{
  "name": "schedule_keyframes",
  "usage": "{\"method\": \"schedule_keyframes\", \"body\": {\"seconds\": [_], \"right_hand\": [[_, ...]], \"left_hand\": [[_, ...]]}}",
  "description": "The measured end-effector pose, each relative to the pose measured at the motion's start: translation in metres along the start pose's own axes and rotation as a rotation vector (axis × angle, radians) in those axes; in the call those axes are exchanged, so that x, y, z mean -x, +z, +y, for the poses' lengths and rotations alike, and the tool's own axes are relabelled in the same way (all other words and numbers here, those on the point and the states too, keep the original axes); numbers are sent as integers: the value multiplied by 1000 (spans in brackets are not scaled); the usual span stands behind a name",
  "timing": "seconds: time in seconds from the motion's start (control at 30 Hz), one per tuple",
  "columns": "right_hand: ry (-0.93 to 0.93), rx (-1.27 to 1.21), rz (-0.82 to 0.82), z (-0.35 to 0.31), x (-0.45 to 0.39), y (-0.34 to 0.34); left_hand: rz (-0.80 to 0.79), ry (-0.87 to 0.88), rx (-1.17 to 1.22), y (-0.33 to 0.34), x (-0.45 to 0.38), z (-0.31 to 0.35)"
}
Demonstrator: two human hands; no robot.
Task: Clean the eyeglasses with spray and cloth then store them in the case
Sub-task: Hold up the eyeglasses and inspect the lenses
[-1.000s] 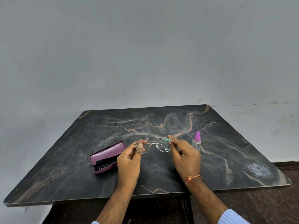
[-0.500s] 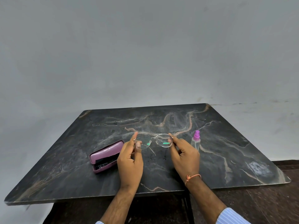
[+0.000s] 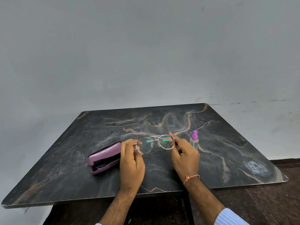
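Eyeglasses: thin metal double-bridge frame, clear lenses with green glints, held up over the middle of the table between both hands, lenses facing the camera, tilted with the left side lower.
Left hand: closed on the left edge of the eyeglasses, thumb and fingertips pinching the rim at the hinge; back of the hand toward the camera.
Right hand: closed on the right edge of the eyeglasses, forefinger along the top corner, thumb behind the lens, other fingers curled.
Wrist thread: orange, knotted, around the right wrist.
Sleeve: light blue with fine stripes, on the right forearm at the bottom edge.
Glasses case: pink hard shell, lying open on the table just left of the left hand, lid raised toward the far side, dark lining inside; something dark with white print lying in it, too small to read.
Spray bottle: small, clear body, pink-purple pump top, upright on the table just right of the right hand, apart from it.
Table: dark marble-look top with tan and white veins, a pale smudge near the right front corner.
Wall: plain grey, behind the table.
Floor: dark reddish, below the front edge.
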State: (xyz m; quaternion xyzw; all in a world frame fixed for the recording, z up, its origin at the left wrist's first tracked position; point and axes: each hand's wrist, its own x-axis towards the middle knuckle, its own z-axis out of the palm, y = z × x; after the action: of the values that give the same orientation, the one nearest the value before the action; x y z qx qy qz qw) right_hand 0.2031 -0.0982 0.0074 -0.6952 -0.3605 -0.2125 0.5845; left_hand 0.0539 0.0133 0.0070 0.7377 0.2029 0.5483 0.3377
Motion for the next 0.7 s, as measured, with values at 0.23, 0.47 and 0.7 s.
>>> {"method": "schedule_keyframes", "body": {"seconds": [0.23,0.47,0.7], "right_hand": [[124,12,21,-2,-1,-3],[210,19,3,5,0,0],[256,25,-10,10,0,2]], "left_hand": [[-152,-39,107,-2,4,-1],[-239,-55,166,-3,4,-4],[-311,-88,183,-1,3,-3]]}}
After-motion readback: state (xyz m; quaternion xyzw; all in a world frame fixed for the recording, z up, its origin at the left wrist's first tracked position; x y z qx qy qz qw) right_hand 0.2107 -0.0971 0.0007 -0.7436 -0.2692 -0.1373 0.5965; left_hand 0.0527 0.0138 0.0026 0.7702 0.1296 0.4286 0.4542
